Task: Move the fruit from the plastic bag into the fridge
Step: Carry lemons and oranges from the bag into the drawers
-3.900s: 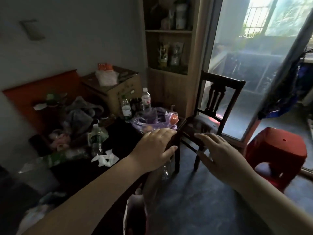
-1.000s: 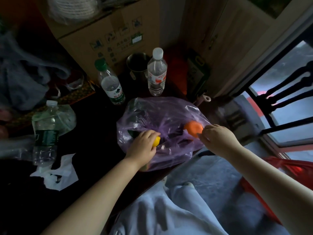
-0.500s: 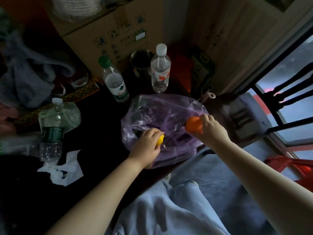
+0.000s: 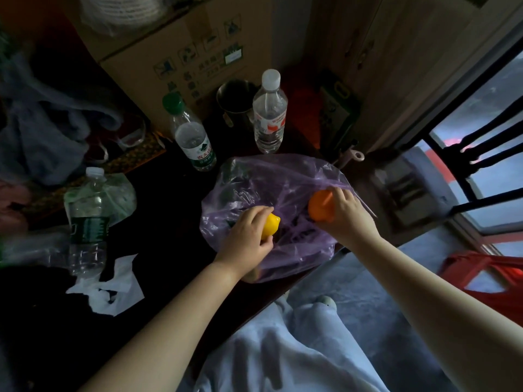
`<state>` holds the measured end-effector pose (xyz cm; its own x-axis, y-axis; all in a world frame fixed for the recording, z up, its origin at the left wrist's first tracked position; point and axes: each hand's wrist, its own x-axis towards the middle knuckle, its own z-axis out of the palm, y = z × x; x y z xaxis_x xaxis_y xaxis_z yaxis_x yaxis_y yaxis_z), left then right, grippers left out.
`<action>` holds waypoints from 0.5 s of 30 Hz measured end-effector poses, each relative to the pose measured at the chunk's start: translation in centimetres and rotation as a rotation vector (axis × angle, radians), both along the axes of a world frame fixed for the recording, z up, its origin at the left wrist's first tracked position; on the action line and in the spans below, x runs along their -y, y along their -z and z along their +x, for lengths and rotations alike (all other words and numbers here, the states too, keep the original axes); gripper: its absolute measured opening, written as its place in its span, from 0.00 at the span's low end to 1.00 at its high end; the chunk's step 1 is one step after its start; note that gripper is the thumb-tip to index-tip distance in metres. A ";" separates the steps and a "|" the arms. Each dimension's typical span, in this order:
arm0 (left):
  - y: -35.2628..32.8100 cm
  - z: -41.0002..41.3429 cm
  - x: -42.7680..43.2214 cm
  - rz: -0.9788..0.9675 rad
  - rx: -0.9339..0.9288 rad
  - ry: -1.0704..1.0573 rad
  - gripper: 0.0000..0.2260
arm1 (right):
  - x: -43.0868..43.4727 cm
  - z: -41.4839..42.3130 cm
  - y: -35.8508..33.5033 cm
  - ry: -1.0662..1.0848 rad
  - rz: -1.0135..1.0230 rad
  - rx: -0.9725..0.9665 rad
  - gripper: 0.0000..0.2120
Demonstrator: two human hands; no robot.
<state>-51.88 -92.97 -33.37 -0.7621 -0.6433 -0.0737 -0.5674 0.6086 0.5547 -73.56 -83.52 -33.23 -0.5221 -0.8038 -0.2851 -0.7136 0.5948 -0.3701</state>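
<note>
Fruit sits in both hands above the crinkled purple plastic bag point(image 4: 283, 193) on the dark bench point(image 4: 169, 264). Left hand point(image 4: 246, 236) fingers curl round a smooth yellow lemon point(image 4: 272, 224); right hand point(image 4: 346, 215) fingers wrap a round orange point(image 4: 318, 206).

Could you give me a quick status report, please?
Left hand holds lemon. Right hand holds orange. Both over purple bag. Fridge not in view.
</note>
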 end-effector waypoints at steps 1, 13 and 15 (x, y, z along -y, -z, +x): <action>-0.2 -0.2 0.2 0.006 -0.008 -0.001 0.25 | 0.0 0.1 -0.5 0.007 -0.026 0.015 0.38; -5.4 -3.1 0.5 -0.043 -0.234 0.092 0.23 | -2.6 1.8 -7.0 0.083 -0.369 0.032 0.39; -6.7 -3.5 -0.2 -0.079 -0.275 0.123 0.23 | -3.9 2.1 -8.2 0.059 -0.428 0.003 0.39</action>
